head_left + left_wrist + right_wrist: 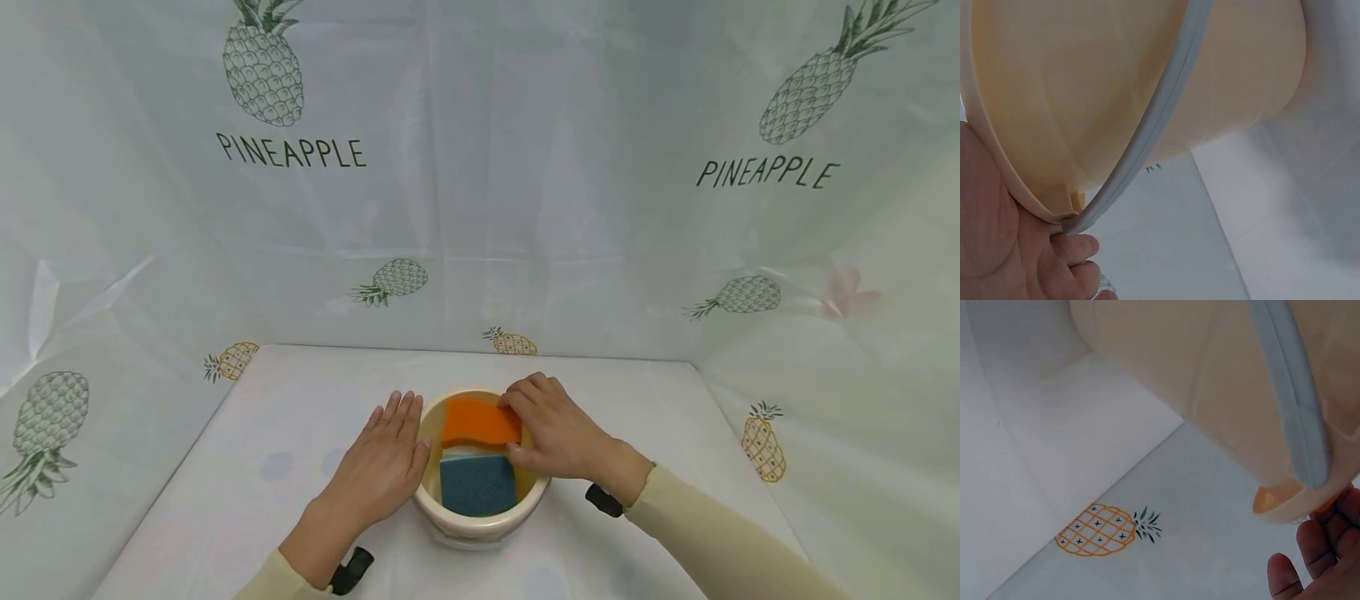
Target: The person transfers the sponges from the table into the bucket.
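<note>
A cream bucket (480, 527) with a grey handle (1147, 131) stands on the table in front of me. Inside its mouth lie an orange sponge (480, 422), toward the far side, and a dark blue sponge (477, 485), nearer to me. A strip of something white shows between them. My left hand (382, 467) rests against the left rim, fingers straight and together. Over the right rim reaches my right hand (562, 429), fingers and thumb pinching the right end of the orange sponge. What lies deeper in the bucket is hidden.
The bucket stands on a white tabletop (315, 417) with faint coloured spots. A pale sheet (480, 200) printed with pineapples hangs behind the table and along both sides.
</note>
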Motion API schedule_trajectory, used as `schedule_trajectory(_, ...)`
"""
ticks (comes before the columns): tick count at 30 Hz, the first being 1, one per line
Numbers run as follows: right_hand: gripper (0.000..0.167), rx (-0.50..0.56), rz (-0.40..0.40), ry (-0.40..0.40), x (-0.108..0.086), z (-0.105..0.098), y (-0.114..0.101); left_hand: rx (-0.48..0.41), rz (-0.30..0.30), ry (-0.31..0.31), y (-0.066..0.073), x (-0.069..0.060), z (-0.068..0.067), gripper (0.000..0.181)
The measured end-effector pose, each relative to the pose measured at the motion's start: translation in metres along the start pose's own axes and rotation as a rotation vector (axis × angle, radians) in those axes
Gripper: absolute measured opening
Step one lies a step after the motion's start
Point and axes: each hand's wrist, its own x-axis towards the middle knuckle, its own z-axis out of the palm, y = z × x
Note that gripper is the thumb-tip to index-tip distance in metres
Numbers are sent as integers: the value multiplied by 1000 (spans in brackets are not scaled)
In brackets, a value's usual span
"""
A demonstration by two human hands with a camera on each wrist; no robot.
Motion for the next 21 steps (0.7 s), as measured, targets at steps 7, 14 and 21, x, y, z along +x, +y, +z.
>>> schedule_trajectory(7, 50, -51, -2, -41, -2, 5, 1, -2, -6, -7, 1, 3, 3, 67)
schedule_trajectory(14, 59, -46, 4, -51, -6, 5, 3, -2, -14, -18, 2, 5, 2, 68)
schedule_trajectory(21, 62, -11, 70, 64, -17, 7, 6, -25, -32, 5, -5, 2, 0, 67)
